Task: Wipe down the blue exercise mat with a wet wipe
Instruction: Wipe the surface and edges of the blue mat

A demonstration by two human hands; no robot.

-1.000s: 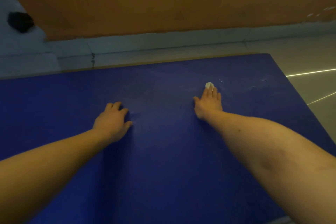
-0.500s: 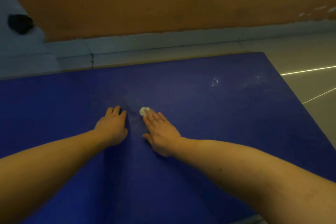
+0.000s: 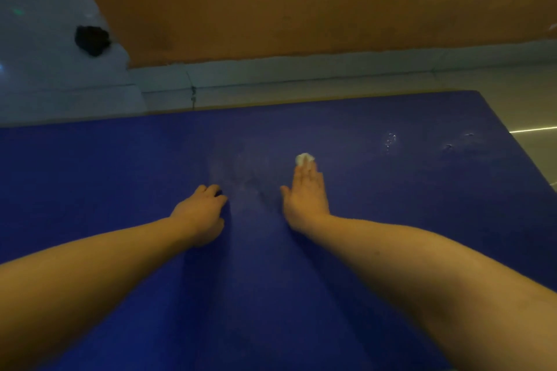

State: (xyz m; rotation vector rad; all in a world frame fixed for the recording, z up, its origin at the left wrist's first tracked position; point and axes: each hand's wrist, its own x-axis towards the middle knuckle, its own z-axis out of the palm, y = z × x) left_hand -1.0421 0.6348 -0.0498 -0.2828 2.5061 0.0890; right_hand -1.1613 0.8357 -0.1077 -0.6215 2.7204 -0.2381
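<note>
The blue exercise mat (image 3: pixel 391 196) covers most of the floor in front of me. My right hand (image 3: pixel 306 194) lies flat on it near the middle, fingers straight, pressing a small white wet wipe (image 3: pixel 304 158) under the fingertips; only the wipe's far end shows. My left hand (image 3: pixel 202 212) rests on the mat just left of it, fingers loosely bent, holding nothing. A faint damp smear lies between and beyond the two hands.
An orange wall (image 3: pixel 301 3) with a pale skirting runs along the mat's far edge. A dark lump (image 3: pixel 92 39) sits on the tiled floor at the far left. Small wet marks (image 3: pixel 390 140) dot the mat at the far right, near its right edge.
My right hand swept the wipe left from the far right to beside my left hand, then back right and forward to the middle. My left hand stayed put.
</note>
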